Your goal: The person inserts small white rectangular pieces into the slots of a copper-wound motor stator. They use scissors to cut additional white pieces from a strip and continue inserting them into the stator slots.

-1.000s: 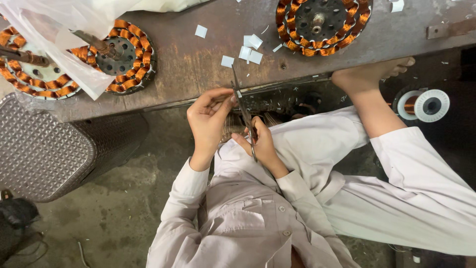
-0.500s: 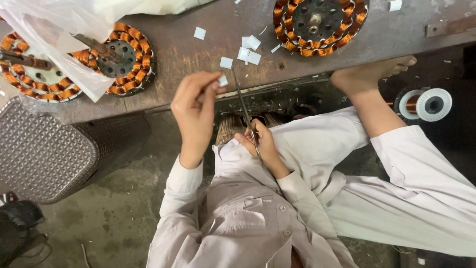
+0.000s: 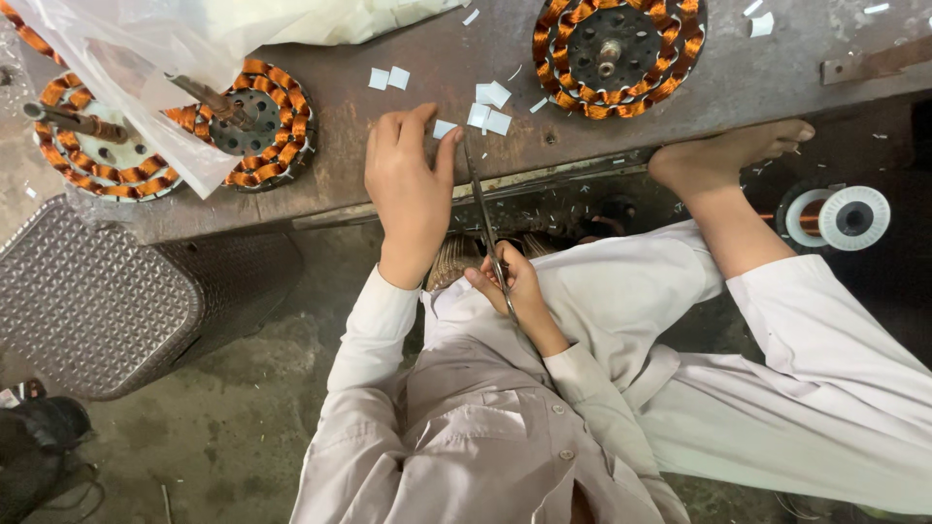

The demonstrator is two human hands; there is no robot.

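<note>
The left hand [image 3: 408, 184] is laid flat on the brown tabletop [image 3: 680, 92], fingers spread and extended, its fingertips touching a small white paper square [image 3: 444, 128]. More white paper squares [image 3: 490, 105] are scattered just beside it. A pair of scissors [image 3: 485, 218] is gripped by the right hand [image 3: 510, 286], closed around the handles near the lap, blades pointed up toward the tabletop edge. Copper-wound stators [image 3: 616, 49] are set on the tabletop, two partly covered by a clear plastic bag [image 3: 126, 58].

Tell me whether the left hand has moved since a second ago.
Yes. The left hand has gone from beside the scissors up onto the bench, reaching the white paper square there.
</note>
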